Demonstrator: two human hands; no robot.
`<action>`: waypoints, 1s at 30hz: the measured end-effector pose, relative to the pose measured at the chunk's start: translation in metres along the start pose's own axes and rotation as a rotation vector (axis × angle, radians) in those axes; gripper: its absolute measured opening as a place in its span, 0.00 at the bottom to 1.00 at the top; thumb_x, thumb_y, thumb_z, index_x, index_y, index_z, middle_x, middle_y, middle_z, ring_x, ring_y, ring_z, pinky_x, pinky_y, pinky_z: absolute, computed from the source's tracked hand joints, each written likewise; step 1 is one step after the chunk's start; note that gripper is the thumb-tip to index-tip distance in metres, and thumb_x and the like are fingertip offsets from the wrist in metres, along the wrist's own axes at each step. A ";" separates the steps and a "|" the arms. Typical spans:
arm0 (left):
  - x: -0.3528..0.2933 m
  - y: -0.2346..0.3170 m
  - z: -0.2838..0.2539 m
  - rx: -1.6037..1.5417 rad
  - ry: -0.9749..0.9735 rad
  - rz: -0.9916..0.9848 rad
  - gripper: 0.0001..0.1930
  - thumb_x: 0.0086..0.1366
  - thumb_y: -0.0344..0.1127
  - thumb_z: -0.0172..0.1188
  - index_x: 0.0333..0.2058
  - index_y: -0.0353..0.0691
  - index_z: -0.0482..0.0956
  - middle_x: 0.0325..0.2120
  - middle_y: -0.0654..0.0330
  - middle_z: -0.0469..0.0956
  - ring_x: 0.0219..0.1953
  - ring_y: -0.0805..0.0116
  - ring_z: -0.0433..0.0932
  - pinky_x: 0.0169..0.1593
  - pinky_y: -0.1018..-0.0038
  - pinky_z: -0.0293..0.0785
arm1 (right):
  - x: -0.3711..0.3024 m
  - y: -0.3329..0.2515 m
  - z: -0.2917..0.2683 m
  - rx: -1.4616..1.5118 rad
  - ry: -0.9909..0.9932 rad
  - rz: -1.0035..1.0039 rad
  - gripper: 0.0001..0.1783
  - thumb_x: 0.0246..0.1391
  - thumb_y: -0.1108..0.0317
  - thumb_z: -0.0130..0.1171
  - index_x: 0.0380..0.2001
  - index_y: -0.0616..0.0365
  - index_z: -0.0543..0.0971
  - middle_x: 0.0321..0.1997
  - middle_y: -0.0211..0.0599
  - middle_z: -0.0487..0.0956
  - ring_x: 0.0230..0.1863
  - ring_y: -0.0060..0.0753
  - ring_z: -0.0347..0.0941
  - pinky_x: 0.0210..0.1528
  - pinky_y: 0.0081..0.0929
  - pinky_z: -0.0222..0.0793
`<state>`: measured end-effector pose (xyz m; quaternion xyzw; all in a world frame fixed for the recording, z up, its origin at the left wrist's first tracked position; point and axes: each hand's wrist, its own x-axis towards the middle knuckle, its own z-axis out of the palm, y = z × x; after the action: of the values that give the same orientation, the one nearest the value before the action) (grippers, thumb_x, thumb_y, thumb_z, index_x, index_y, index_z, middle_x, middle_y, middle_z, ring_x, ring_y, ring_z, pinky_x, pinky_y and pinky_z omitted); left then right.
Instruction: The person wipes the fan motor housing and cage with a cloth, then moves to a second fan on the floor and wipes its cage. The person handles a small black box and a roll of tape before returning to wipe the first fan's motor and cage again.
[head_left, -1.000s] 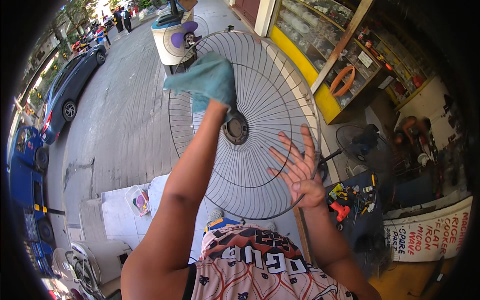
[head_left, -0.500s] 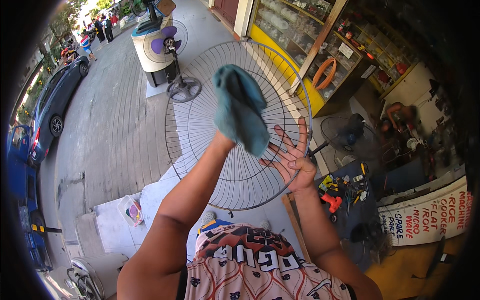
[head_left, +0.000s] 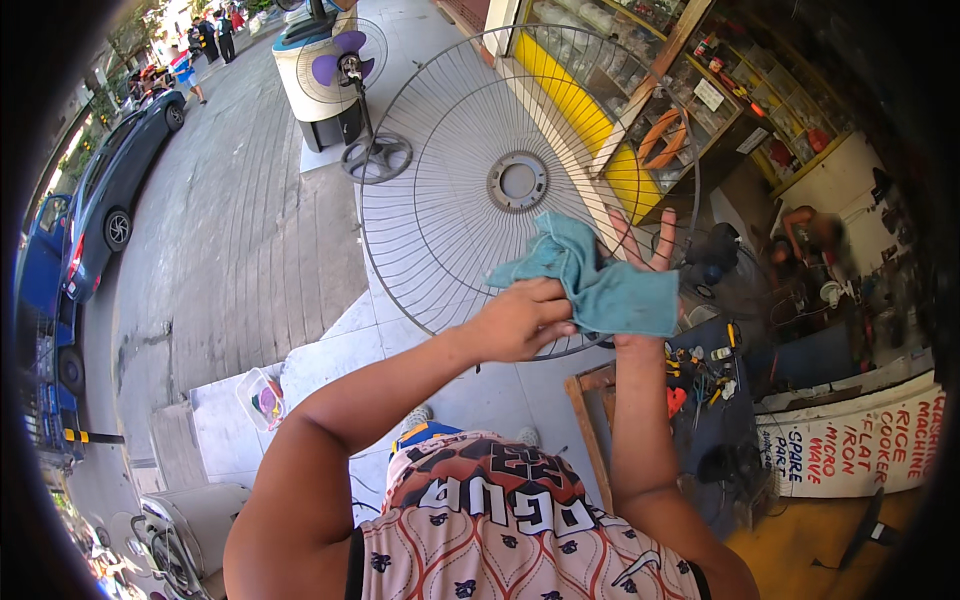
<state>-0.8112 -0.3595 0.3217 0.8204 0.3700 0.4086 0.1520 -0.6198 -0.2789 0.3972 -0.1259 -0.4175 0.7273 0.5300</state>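
Observation:
A large round wire fan grille is held up in front of me, with a grey ring at its centre. My right hand supports its near right edge, two fingers reaching up behind the wires; the cloth hides the rest of that hand. In my left hand is a bunched teal cloth, gripped with curled fingers. The cloth lies against the grille's lower right part, over my right palm.
Beyond the grille stands a fan with purple blades beside a white drum-shaped appliance. Tools lie on a dark bench at the right. A yellow-framed display case lines the far right. Parked cars are at the left.
My left hand has brought the cloth down and right, from the grille's upper middle to its lower right edge near my right hand. The grille has shifted up and right.

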 end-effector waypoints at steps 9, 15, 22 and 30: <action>-0.021 -0.058 -0.080 0.520 0.356 -0.366 0.32 0.56 0.43 0.67 0.60 0.43 0.72 0.55 0.46 0.67 0.56 0.45 0.66 0.57 0.53 0.63 | -0.021 -0.014 0.018 0.203 -0.076 0.044 0.67 0.30 0.71 0.51 0.79 0.22 0.43 0.81 0.57 0.44 0.80 0.74 0.41 0.64 0.90 0.54; -0.003 -0.060 -0.031 0.505 0.303 -0.179 0.24 0.61 0.43 0.66 0.54 0.40 0.75 0.49 0.49 0.70 0.51 0.47 0.71 0.53 0.54 0.67 | -0.032 0.002 0.035 0.161 -0.089 0.082 0.69 0.29 0.74 0.51 0.79 0.20 0.41 0.82 0.53 0.46 0.80 0.69 0.44 0.69 0.81 0.55; 0.078 -0.046 -0.044 0.355 0.766 -0.496 0.07 0.67 0.35 0.59 0.38 0.39 0.74 0.31 0.46 0.77 0.32 0.39 0.79 0.37 0.49 0.74 | -0.045 0.020 0.040 0.151 -0.062 0.139 0.67 0.32 0.70 0.52 0.79 0.21 0.41 0.82 0.50 0.47 0.80 0.67 0.46 0.69 0.76 0.57; -0.055 -0.007 -0.007 0.336 -0.175 0.011 0.09 0.64 0.42 0.62 0.37 0.45 0.80 0.29 0.59 0.79 0.26 0.55 0.82 0.29 0.61 0.80 | -0.055 -0.001 0.002 0.193 0.052 0.063 0.65 0.33 0.70 0.50 0.80 0.27 0.41 0.80 0.57 0.50 0.77 0.78 0.51 0.72 0.75 0.55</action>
<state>-0.8423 -0.3952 0.2914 0.8687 0.4140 0.2689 0.0420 -0.5981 -0.3284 0.3845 -0.1061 -0.3272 0.7769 0.5274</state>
